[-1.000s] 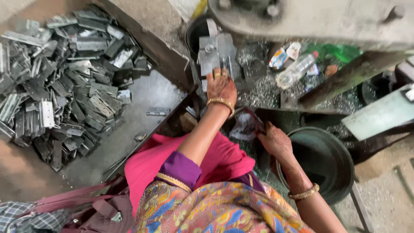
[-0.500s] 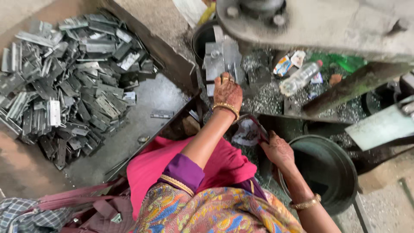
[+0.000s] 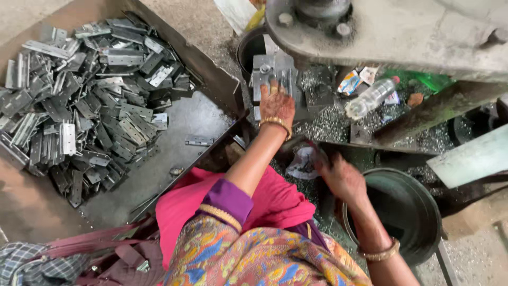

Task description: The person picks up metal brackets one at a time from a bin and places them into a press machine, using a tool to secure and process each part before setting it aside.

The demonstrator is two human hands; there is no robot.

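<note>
Left hand [image 3: 276, 103] flat, fingers spread on press die block [image 3: 275, 74]; right hand [image 3: 343, 177] blurred beside dark round pan [image 3: 418, 212], grip unclear. Nearby: hinge pile [image 3: 84, 100] in tray, plastic bottle [image 3: 371, 97].

A large open metal tray [image 3: 174, 143] on the left holds a heap of grey metal hinges [image 3: 79, 100]; 1 hinge [image 3: 199, 141] lies alone on the tray's bare dark floor, apart from the heap. At upper right, a clear plastic bottle [image 3: 370, 97] lies on its side among metal shavings [image 3: 328, 124], just beside a small colourful wrapper [image 3: 349, 83]. A green object [image 3: 431, 80] shows behind the bottle. A dark round basin [image 3: 405, 212] sits at lower right. A checked cloth [image 3: 32, 262] and a maroon bag [image 3: 114, 259] lie at the bottom left corner.
</note>
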